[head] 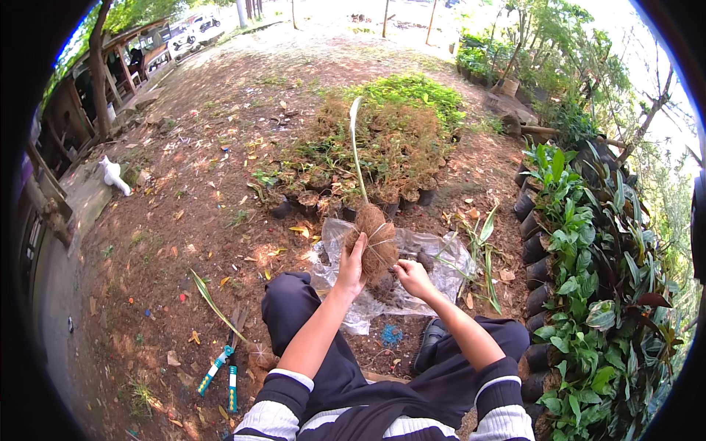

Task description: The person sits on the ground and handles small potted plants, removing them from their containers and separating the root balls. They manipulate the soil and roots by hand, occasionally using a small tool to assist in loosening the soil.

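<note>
My left hand (pixel 352 264) grips a ball of brown coconut fibre (pixel 378 242) from its left side. White string crosses the ball, and a single long leaf (pixel 356 149) rises from its top. At the ball's lower right edge, my right hand (pixel 413 277) has its fingers pinched together; what they pinch is too small to make out. Beneath both hands, a clear plastic sheet (pixel 408 240) is spread on the ground with dark soil (pixel 386 292) on it. A second fibre ball (pixel 262 355) with a long leaf (pixel 212 303) lies by my left knee.
Teal-handled shears (pixel 223 364) lie at the left. Cut leaves (pixel 487 253) rest right of the sheet, and blue strands (pixel 391 334) in front. Potted plants (pixel 380 149) stand ahead; bagged leafy plants (pixel 573 275) line the right. A white cat (pixel 114 175) is at the far left.
</note>
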Demonstrator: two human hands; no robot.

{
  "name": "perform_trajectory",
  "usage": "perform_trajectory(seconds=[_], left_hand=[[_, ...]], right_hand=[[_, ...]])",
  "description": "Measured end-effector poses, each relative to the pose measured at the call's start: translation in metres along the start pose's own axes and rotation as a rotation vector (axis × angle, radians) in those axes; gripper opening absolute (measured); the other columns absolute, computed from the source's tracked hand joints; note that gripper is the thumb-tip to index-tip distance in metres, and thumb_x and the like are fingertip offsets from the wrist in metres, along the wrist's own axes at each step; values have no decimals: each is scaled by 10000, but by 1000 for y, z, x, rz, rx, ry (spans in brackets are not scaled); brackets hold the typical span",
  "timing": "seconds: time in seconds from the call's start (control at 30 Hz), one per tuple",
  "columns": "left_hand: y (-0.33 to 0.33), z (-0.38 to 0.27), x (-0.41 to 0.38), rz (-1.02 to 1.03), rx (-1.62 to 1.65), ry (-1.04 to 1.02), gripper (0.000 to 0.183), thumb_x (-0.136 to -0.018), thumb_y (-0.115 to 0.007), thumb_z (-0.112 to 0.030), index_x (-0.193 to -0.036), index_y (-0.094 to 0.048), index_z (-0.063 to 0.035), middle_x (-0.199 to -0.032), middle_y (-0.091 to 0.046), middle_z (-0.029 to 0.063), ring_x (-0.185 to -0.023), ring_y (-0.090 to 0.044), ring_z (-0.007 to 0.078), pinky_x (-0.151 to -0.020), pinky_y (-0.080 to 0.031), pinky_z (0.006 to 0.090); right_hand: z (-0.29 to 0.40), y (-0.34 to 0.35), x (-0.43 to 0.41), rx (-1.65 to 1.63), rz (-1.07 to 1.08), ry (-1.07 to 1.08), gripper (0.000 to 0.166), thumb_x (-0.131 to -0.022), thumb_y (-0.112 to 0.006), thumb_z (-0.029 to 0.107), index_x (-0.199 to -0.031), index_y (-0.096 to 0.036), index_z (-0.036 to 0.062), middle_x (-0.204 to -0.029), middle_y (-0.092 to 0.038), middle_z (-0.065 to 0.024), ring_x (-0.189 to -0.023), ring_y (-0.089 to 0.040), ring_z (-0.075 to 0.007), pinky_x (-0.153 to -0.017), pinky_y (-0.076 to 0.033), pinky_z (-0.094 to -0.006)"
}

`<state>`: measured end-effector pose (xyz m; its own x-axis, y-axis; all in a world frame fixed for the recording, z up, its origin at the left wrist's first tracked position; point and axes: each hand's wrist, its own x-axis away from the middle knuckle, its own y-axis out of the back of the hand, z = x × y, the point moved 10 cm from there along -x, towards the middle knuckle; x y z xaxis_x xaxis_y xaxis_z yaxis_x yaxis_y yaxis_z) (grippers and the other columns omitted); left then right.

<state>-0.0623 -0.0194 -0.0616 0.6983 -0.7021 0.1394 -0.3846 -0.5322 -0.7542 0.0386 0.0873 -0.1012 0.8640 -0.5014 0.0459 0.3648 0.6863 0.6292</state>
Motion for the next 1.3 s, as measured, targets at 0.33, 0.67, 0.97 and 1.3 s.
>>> perform_trajectory(seconds=[0.33, 0.67, 0.97, 1.3], left_hand=[[-7, 10, 22, 104, -81, 204, 444, -860, -589, -212, -1207, -397, -13, -1142, -529, 99, -1025, -539, 191, -860, -467, 361], [-5, 12, 34, 123, -126, 241, 361, -873, -565, -157, -1181, -438, -19, -1105, -553, 81, -992, -553, 169, -851, -469, 332], [27, -18, 44, -38, -273, 144, 389, -884, -535, -254, -1191, -456, -29, -1153, -522, 73, -1045, -500, 149, -888, -419, 310], [61, 2, 19, -59, -536, 53, 391, -853, -594, -261, -1144, -489, -22, -1051, -579, 58, -950, -550, 124, -825, -446, 267]], right_hand=[[9, -9, -50, -610, 345, -325, 204, -802, -566, 171, -934, -636, 31, -828, -643, -39, -747, -595, -127, -666, -467, -273], [29, -33, -81, -949, 396, -379, 183, -814, -611, 246, -810, -605, 63, -742, -616, -37, -646, -586, -137, -596, -490, -286], [59, -48, -108, -953, 366, -339, 202, -857, -564, 265, -842, -598, 67, -750, -615, -34, -636, -569, -136, -597, -478, -280], [114, 52, -139, 663, -231, 83, 313, -802, -533, 204, -1066, -531, 35, -1048, -521, -189, -975, -541, -341, -839, -430, -463]])
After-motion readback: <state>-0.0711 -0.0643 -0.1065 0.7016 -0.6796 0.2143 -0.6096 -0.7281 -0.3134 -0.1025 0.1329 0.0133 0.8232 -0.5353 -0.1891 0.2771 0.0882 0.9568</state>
